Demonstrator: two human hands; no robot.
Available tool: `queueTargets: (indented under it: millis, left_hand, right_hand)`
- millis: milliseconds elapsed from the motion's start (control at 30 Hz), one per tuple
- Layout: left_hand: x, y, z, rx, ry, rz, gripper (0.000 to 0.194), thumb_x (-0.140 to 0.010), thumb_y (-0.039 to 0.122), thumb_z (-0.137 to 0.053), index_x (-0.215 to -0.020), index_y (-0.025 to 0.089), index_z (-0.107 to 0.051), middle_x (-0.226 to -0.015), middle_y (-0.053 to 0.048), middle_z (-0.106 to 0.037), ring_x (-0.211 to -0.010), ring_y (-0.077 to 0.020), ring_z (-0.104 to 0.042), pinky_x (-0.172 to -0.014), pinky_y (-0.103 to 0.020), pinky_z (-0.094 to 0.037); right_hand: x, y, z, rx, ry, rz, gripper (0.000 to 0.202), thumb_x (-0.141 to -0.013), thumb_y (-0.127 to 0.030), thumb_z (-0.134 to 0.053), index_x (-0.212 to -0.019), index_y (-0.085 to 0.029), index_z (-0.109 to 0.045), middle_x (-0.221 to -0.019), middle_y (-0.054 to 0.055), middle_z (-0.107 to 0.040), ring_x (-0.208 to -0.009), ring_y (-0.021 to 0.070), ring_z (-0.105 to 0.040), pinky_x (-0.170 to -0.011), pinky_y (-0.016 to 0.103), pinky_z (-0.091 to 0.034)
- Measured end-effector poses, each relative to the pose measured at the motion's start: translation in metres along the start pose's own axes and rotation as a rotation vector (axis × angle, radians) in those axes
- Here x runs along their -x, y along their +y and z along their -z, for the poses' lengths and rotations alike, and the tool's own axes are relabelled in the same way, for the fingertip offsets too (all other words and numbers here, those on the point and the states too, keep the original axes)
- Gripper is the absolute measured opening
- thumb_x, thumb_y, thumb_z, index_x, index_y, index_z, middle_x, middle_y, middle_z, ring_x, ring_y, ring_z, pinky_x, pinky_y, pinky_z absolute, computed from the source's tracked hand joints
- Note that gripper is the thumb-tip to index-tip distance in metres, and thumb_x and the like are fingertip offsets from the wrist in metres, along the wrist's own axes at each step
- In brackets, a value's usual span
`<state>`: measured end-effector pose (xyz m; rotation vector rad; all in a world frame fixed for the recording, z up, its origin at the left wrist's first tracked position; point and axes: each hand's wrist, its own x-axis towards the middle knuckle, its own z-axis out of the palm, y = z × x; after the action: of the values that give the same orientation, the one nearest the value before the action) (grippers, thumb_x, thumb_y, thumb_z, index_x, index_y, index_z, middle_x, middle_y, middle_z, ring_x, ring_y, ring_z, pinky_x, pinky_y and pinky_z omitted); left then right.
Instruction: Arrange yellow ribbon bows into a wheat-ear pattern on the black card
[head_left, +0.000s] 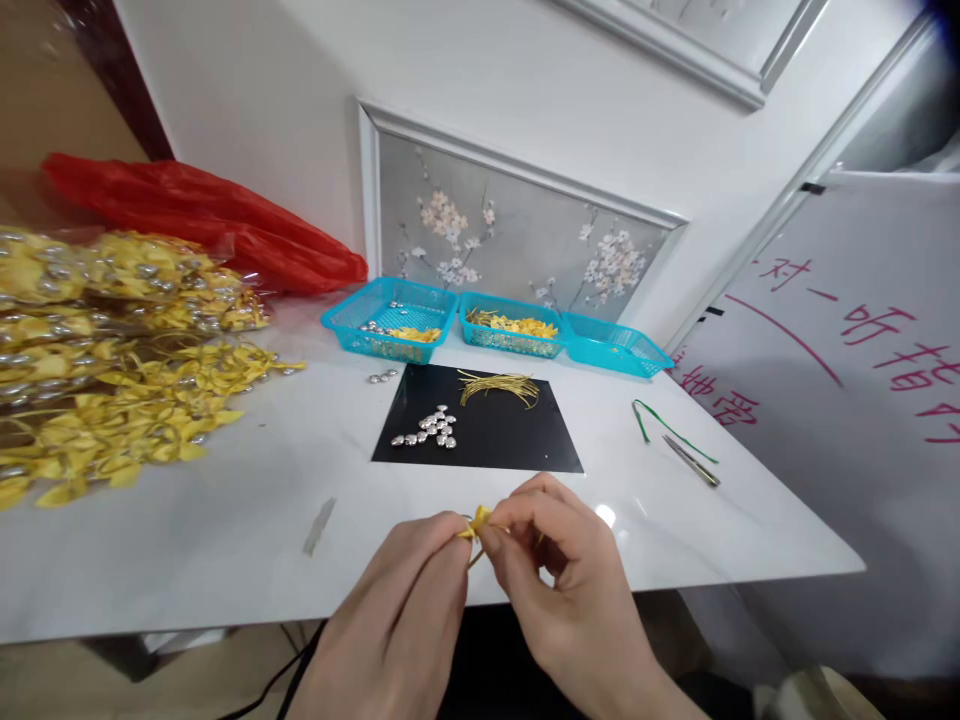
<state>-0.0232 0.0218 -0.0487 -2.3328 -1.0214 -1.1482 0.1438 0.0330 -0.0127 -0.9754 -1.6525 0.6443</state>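
Near the table's front edge, a small yellow ribbon piece (pixel 482 516) with a thin cord end hanging below it sits between my fingertips. My left hand (pixel 409 600) pinches its left side, and my right hand (pixel 562 570) pinches it from the right. The fingers hide most of the piece. Just beyond my hands lies a black mat (pixel 495 440). On the mat are several silver beads (pixel 435 425) and a bundle of thin gold cords (pixel 499 388).
Three blue baskets (pixel 390 300) stand along the wall, with yellow pieces and beads in some. Bagged yellow strands (pixel 142 390) with silver beads pile up at left, below a red plastic bag (pixel 210 215). Small scissors (pixel 691 460) and a green strip (pixel 675 430) lie at right.
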Motion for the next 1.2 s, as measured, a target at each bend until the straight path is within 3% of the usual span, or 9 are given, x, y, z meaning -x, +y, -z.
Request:
queueTargets:
  millis: [100,200,367,433,600,800,867,1000,1200]
  left_hand:
    - [0.0,-0.002,-0.002,0.041,-0.013,0.016,0.026,-0.098,0.005,-0.042,-0.119,0.006,-0.057,-0.114,-0.017,-0.062,-0.11,-0.0207,-0.061,-0.097,-0.031,-0.055]
    - [-0.007,0.001,-0.003,0.065,0.028,0.077,0.021,-0.099,0.008,-0.043,-0.112,0.01,-0.059,-0.104,-0.013,-0.066,-0.099,-0.0171,-0.067,-0.09,-0.025,-0.058]
    - [-0.019,0.005,-0.005,0.088,0.069,0.198,0.017,-0.1,0.014,-0.043,-0.098,0.018,-0.06,-0.09,-0.005,-0.07,-0.083,-0.0123,-0.072,-0.082,-0.018,-0.059]
    - [-0.02,0.005,-0.006,0.085,0.089,0.243,0.017,-0.098,0.012,-0.045,-0.094,0.02,-0.06,-0.09,-0.004,-0.07,-0.08,-0.0118,-0.072,-0.079,-0.018,-0.06]
    - [-0.018,0.003,-0.006,0.092,0.066,0.239,0.016,-0.093,0.006,-0.051,-0.095,0.02,-0.059,-0.094,-0.004,-0.071,-0.084,-0.0128,-0.073,-0.083,-0.019,-0.059]
    - [-0.017,0.002,-0.001,0.089,0.059,0.217,0.016,-0.094,0.007,-0.05,-0.1,0.019,-0.059,-0.098,-0.006,-0.07,-0.086,-0.0131,-0.071,-0.084,-0.019,-0.059]
    - [-0.015,0.0,0.001,0.089,0.028,0.196,0.017,-0.095,0.006,-0.048,-0.101,0.018,-0.059,-0.098,-0.006,-0.069,-0.087,-0.0129,-0.071,-0.084,-0.019,-0.058]
    - [-0.014,-0.002,0.002,0.042,0.026,0.122,0.019,-0.095,0.006,-0.047,-0.104,0.017,-0.06,-0.095,-0.006,-0.071,-0.089,-0.0139,-0.072,-0.086,-0.019,-0.058]
    - [-0.02,0.003,-0.003,0.058,0.133,0.254,0.015,-0.095,0.011,-0.051,-0.094,0.022,-0.061,-0.093,-0.001,-0.072,-0.078,-0.0104,-0.073,-0.081,-0.015,-0.057]
  right_hand:
    - [0.003,0.005,-0.006,0.15,0.075,0.191,0.02,-0.095,-0.006,-0.049,-0.086,-0.016,-0.064,-0.081,0.003,-0.053,-0.064,0.0116,-0.052,-0.053,0.022,-0.041]
    - [0.007,0.014,-0.013,0.36,0.161,0.376,0.022,-0.096,-0.001,-0.045,-0.097,-0.014,-0.062,-0.087,0.004,-0.053,-0.072,0.0128,-0.056,-0.06,0.023,-0.044]
    - [0.011,0.023,-0.022,0.427,0.179,0.384,0.021,-0.098,-0.003,-0.043,-0.095,-0.016,-0.06,-0.085,0.004,-0.052,-0.069,0.0131,-0.053,-0.061,0.025,-0.043]
    - [0.009,0.02,-0.022,0.249,0.15,0.268,0.02,-0.099,-0.008,-0.045,-0.089,-0.017,-0.06,-0.083,0.003,-0.052,-0.067,0.0132,-0.053,-0.059,0.024,-0.043]
    - [0.001,0.013,-0.019,-0.476,-0.032,-0.298,0.02,-0.092,-0.029,-0.067,-0.077,-0.016,-0.065,-0.079,0.0,-0.051,-0.054,0.0083,-0.043,-0.048,0.022,-0.031]
    - [-0.003,0.016,-0.014,-1.045,-0.198,-0.611,0.033,-0.079,-0.037,-0.083,-0.074,-0.017,-0.057,-0.058,-0.007,-0.036,-0.048,0.0064,-0.028,-0.05,0.021,-0.023]
    - [-0.002,0.015,-0.008,-1.017,-0.272,-0.633,0.037,-0.082,-0.043,-0.081,-0.076,-0.018,-0.054,-0.055,-0.008,-0.034,-0.048,0.0071,-0.027,-0.05,0.022,-0.024]
    - [-0.004,0.009,0.002,-0.591,-0.335,-0.497,0.038,-0.093,-0.049,-0.067,-0.08,-0.017,-0.051,-0.058,-0.005,-0.041,-0.054,0.01,-0.037,-0.054,0.023,-0.026]
    - [-0.009,0.005,-0.002,-0.355,-0.183,-0.253,0.032,-0.095,-0.044,-0.063,-0.079,-0.016,-0.059,-0.079,0.0,-0.045,-0.062,0.0108,-0.038,-0.054,0.024,-0.029]
